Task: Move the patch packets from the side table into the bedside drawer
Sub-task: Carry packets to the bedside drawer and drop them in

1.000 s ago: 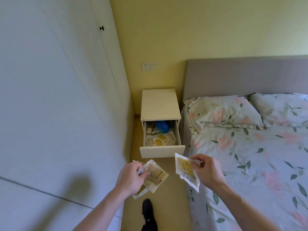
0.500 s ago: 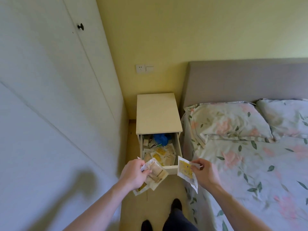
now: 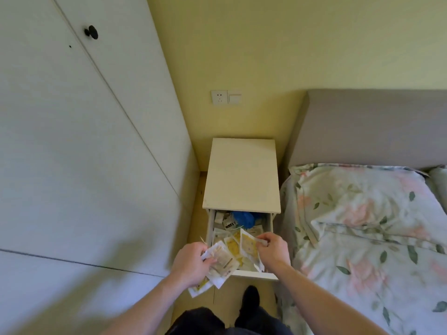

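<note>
A home bedroom: bed (image 3: pixel 362 238), pillow (image 3: pixel 358 197), bedside table (image 3: pixel 242 175), wardrobe (image 3: pixel 72 141).

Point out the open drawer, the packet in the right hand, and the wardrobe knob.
open drawer (image 3: pixel 210 228): head view, its left side wall.
packet in the right hand (image 3: pixel 249 245): head view, its yellow printed face.
wardrobe knob (image 3: pixel 91 32): head view, its black round front.
</note>
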Motion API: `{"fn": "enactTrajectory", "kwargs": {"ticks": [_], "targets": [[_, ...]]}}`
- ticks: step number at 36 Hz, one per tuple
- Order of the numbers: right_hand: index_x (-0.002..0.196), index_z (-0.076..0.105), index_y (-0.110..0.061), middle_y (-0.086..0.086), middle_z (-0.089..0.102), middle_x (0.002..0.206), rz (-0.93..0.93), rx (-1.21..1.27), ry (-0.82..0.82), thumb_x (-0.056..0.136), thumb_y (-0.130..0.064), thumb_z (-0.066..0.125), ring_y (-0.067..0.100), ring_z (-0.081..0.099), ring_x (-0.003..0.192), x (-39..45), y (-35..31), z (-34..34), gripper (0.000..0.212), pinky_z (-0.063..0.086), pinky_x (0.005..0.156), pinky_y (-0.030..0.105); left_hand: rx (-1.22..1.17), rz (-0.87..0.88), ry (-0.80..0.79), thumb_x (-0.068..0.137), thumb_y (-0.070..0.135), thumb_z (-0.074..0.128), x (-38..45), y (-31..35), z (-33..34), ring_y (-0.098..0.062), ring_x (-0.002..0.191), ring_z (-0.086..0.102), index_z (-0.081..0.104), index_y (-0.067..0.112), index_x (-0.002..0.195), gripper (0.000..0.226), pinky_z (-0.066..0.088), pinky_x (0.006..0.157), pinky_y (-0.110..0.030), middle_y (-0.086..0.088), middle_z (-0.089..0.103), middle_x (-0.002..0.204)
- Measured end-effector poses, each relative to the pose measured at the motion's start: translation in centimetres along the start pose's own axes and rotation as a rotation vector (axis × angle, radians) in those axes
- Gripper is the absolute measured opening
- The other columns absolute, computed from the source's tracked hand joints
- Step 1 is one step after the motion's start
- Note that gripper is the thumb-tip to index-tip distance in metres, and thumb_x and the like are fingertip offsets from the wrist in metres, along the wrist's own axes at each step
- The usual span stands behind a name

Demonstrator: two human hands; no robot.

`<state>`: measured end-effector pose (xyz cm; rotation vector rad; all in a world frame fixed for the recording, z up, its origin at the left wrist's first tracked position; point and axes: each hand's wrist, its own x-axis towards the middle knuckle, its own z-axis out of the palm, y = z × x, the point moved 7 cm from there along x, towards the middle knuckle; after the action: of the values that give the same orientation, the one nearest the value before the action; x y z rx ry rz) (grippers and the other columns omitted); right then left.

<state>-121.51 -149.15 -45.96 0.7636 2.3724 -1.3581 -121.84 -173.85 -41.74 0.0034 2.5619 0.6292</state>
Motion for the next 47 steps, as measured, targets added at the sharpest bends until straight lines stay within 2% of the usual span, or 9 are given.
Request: {"fn": "enactTrajectory", "kwargs": {"ticks": [8, 13, 18, 26, 32, 36, 39, 42, 47], "targets": [[0.092, 0.070, -0.023, -0.004, 0.068, 0.088, 0.093, -0.024, -0.009, 0.089, -0.011, 0.057, 0.007, 0.060, 0.077, 4.9, -0.1, -0.3, 0.018, 0.043, 0.055, 0.018, -0.009, -0.053, 0.001, 0.092, 0.048, 0.064, 4.0, -0.2, 0.1, -0.008, 0.069, 0.062, 0.062, 0.027, 0.079, 0.025, 0.056, 0.062, -0.033, 0.008, 0.064, 0.076], [0.089, 0.070, -0.025, -0.005, 0.069, 0.087, 0.145, -0.057, 0.025, 0.089, -0.011, 0.058, 0.006, 0.059, 0.075, 5.9, 1.3, -2.0, 0.018, 0.041, 0.052, 0.017, 0.001, -0.049, -0.061, 0.091, 0.047, 0.066, 6.4, 0.2, 0.8, -0.008, 0.057, 0.054, 0.064, 0.021, 0.074, 0.032, 0.041, 0.051, -0.025, 0.004, 0.063, 0.071], [0.083, 0.070, -0.028, -0.009, 0.070, 0.082, 0.191, -0.049, 0.044, 0.085, -0.016, 0.058, 0.010, 0.064, 0.078, 5.8, 3.2, -3.4, 0.017, 0.055, 0.069, 0.030, -0.019, -0.027, -0.150, 0.090, 0.048, 0.067, 8.9, 1.0, 2.3, -0.008, 0.051, 0.042, 0.053, 0.022, 0.064, 0.040, 0.036, 0.051, -0.023, 0.008, 0.051, 0.062], [0.082, 0.069, -0.032, -0.010, 0.070, 0.083, 0.249, -0.003, 0.114, 0.087, -0.018, 0.062, 0.013, 0.065, 0.081, 5.6, 5.4, -4.8, 0.016, 0.056, 0.074, 0.032, -0.013, 0.049, -0.254, 0.089, 0.048, 0.068, 13.5, 3.6, 5.1, -0.007, 0.050, 0.057, 0.068, 0.022, 0.084, 0.027, 0.054, 0.057, -0.029, 0.003, 0.070, 0.076], [0.086, 0.071, -0.031, -0.006, 0.071, 0.085, 0.309, 0.034, 0.129, 0.087, -0.020, 0.064, 0.016, 0.066, 0.082, 5.8, 7.7, -5.0, 0.012, 0.057, 0.072, 0.033, 0.015, -0.020, -0.351, 0.083, 0.050, 0.075, 15.0, 1.8, 7.5, -0.015, 0.061, 0.068, 0.074, 0.020, 0.090, 0.031, 0.056, 0.055, -0.033, 0.001, 0.073, 0.077], [0.086, 0.071, -0.032, -0.005, 0.071, 0.084, 0.319, 0.009, 0.124, 0.088, -0.024, 0.065, 0.016, 0.066, 0.082, 5.9, 8.1, -4.7, 0.010, 0.052, 0.067, 0.029, -0.020, -0.083, -0.356, 0.086, 0.048, 0.073, 14.3, -0.2, 7.4, -0.013, 0.050, 0.055, 0.073, 0.019, 0.094, 0.030, 0.046, 0.050, -0.028, 0.009, 0.063, 0.066], [0.083, 0.071, -0.033, -0.006, 0.071, 0.083, 0.345, -0.001, 0.091, 0.086, -0.026, 0.064, 0.018, 0.065, 0.089, 6.4, 8.4, -3.9, 0.011, 0.055, 0.077, 0.034, -0.084, -0.150, -0.343, 0.088, 0.045, 0.072, 13.4, -1.4, 6.5, -0.012, 0.055, 0.066, 0.072, 0.029, 0.091, 0.016, 0.054, 0.053, -0.028, 0.004, 0.074, 0.076], [0.081, 0.071, -0.037, -0.014, 0.070, 0.078, 0.336, -0.037, 0.050, 0.085, -0.030, 0.060, 0.016, 0.063, 0.090, 7.5, 8.3, -2.7, 0.013, 0.052, 0.090, 0.040, -0.151, -0.223, -0.281, 0.088, 0.045, 0.071, 12.7, -3.4, 5.3, -0.009, 0.051, 0.052, 0.068, 0.019, 0.079, 0.028, 0.040, 0.049, -0.023, 0.000, 0.066, 0.067], [0.092, 0.073, -0.026, -0.006, 0.071, 0.086, 0.329, 0.048, 0.011, 0.093, -0.023, 0.058, 0.010, 0.065, 0.080, 9.1, 5.0, -0.8, 0.016, 0.054, 0.070, 0.026, -0.273, -0.327, -0.192, 0.087, 0.040, 0.072, 11.0, -5.5, 3.3, -0.016, 0.061, 0.063, 0.071, 0.013, 0.077, 0.029, 0.047, 0.058, -0.031, -0.004, 0.070, 0.071]]}}
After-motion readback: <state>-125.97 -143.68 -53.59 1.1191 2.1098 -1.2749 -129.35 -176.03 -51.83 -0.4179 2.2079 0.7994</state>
